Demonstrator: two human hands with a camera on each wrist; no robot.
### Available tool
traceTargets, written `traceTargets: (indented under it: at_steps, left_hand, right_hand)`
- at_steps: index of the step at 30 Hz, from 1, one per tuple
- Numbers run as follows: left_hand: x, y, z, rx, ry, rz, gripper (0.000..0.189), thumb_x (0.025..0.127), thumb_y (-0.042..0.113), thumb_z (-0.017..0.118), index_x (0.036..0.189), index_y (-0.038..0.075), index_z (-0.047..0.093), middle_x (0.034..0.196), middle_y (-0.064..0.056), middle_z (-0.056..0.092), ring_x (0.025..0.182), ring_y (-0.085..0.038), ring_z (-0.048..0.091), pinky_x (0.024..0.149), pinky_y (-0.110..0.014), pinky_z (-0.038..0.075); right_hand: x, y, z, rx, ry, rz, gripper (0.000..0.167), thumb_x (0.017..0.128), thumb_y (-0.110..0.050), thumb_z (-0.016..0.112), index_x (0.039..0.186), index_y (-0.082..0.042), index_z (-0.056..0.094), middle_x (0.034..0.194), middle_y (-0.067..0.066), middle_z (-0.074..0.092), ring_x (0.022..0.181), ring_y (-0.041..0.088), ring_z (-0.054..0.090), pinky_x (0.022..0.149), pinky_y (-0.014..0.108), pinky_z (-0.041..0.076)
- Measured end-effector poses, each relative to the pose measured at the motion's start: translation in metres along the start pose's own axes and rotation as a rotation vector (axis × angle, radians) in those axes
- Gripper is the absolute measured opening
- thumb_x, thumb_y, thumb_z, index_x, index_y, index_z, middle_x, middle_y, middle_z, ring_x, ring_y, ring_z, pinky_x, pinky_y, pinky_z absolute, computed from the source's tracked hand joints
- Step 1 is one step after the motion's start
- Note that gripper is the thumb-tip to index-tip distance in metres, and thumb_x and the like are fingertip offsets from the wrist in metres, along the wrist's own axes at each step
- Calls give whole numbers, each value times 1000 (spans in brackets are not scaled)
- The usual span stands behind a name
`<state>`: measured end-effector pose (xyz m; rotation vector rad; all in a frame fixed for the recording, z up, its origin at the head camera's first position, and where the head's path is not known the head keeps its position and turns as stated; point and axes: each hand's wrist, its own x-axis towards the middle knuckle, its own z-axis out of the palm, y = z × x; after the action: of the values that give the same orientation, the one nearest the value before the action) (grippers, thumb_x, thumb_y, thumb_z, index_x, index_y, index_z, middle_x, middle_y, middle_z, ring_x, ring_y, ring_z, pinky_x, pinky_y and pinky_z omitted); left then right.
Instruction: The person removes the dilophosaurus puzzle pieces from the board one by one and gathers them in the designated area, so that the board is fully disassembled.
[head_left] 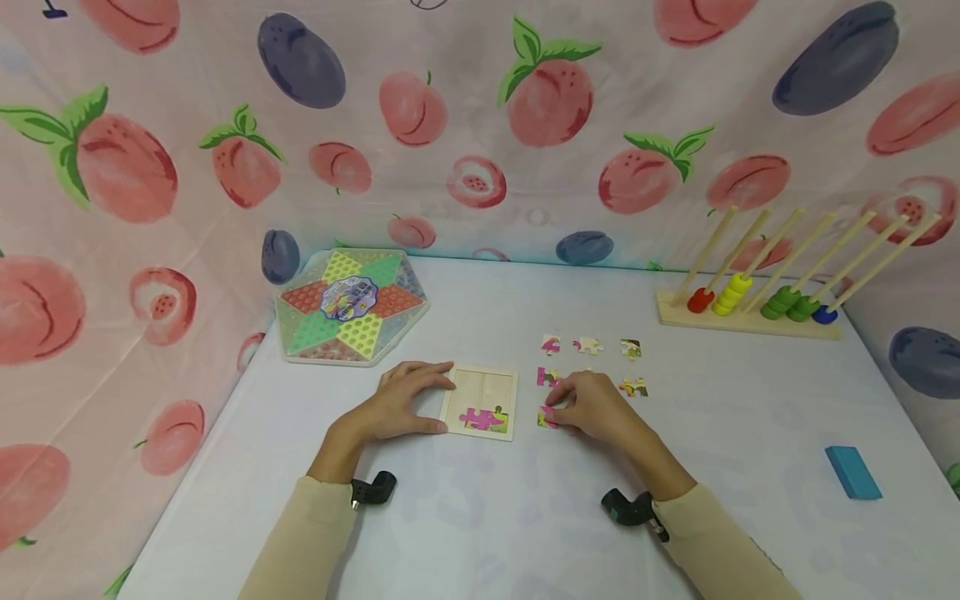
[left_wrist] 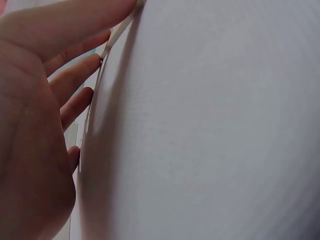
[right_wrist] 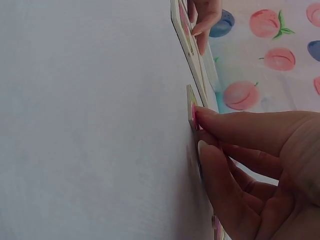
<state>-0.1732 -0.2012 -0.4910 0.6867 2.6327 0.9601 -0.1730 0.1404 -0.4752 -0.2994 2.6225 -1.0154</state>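
A small square wooden puzzle tray [head_left: 478, 387] lies on the table, with joined pink and green pieces [head_left: 483, 419] in its lower part. My left hand [head_left: 401, 404] rests at the tray's left side, thumb near the bottom corner and fingertips near the top one. Its fingers [left_wrist: 75, 80] are spread and nearly straight. To the right of the tray, my right hand [head_left: 596, 407] pinches a pink and green puzzle piece [head_left: 547, 417] between thumb and fingertips. In the right wrist view this piece [right_wrist: 192, 102] stands out past the fingertips. The hand partly hides the loose pieces around it.
More loose pieces [head_left: 588, 345] lie in rows behind and right of my right hand. A hexagonal patterned box [head_left: 303, 342] sits at the back left. A wooden bead counter [head_left: 750, 321] stands at the back right, and a blue block [head_left: 853, 472] lies at the right.
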Motion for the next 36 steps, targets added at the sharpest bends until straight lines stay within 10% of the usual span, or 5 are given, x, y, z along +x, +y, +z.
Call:
traceTargets:
  at_steps: [17, 36]
  left_hand:
    - [0, 6, -3, 18, -13, -41, 56, 79, 35, 88, 130, 28, 66, 164, 7, 41, 146, -24, 35, 120, -60, 19]
    - [2, 8, -4, 29, -19, -52, 56, 78, 35, 88, 129, 26, 67, 164, 5, 42, 144, -24, 37, 117, -58, 21]
  right_hand:
    - [1, -5, -3, -28, -42, 17, 13, 84, -16, 82, 94, -9, 77, 72, 1, 69, 50, 12, 59, 55, 24, 46]
    - [22, -63, 5, -72, -75, -132, 34, 82, -23, 86, 113, -11, 76, 103, 4, 74, 87, 15, 61, 75, 24, 52]
